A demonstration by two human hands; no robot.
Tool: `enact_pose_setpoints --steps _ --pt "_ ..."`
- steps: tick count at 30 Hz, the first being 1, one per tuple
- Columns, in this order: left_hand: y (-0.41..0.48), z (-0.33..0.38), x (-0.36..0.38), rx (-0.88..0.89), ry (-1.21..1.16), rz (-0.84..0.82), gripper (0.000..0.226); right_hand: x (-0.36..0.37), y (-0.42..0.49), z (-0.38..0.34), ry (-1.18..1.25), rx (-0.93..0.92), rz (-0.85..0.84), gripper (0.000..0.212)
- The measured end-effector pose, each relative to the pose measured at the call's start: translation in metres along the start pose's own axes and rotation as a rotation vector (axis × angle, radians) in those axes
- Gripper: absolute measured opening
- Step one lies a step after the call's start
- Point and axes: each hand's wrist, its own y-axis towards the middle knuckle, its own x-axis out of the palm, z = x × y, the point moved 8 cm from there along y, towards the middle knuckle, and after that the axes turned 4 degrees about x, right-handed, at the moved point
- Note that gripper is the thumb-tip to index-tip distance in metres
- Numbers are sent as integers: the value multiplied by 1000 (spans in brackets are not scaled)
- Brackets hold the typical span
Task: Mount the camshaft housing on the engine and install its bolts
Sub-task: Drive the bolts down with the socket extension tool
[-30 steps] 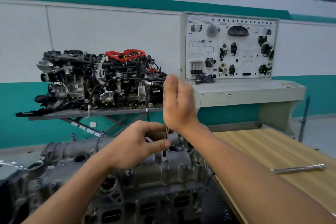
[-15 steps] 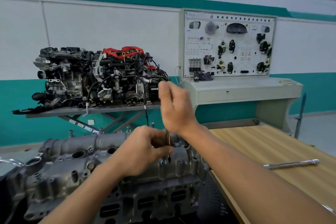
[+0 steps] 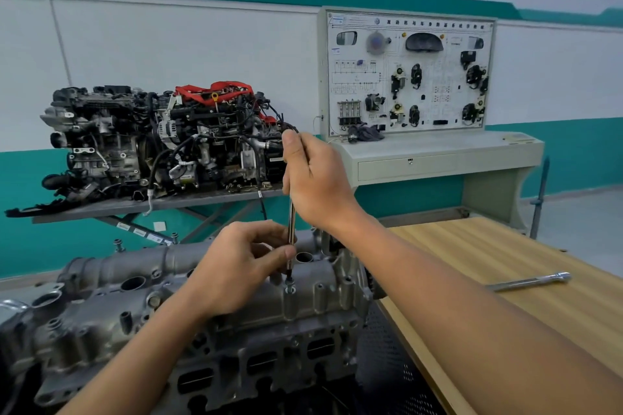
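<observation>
Driver (image 3: 292, 222) stands near-upright, tip meeting the bolt (image 3: 290, 289) directly below the left hand (image 3: 236, 269), whose fingers (image 3: 282, 254) pinch its shaft. The right hand (image 3: 317, 178) grips its upper end, farther from the bolt.

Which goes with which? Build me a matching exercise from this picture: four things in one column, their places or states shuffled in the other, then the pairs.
Column one
1. right hand
2. left hand
3. bolt
4. extension bar

Column two
A. lies on the wooden table
B. pinches the lower shaft of the driver
C. grips the top end of the driver
D. stands in the camshaft housing, under the driver tip

Pairs: 1-C, 2-B, 3-D, 4-A
</observation>
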Motion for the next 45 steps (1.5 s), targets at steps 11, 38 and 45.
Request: enact_pose_setpoints --steps 11,38,45 --pt "-1 -6 5 -16 53 32 8 7 -15 4 64 431 -781 9" --pt "9 14 -3 -13 59 41 15 2 -20 3 102 349 -579 12" --pt "9 16 -24 16 -23 332 8 -3 -16 1 35 253 -385 23"
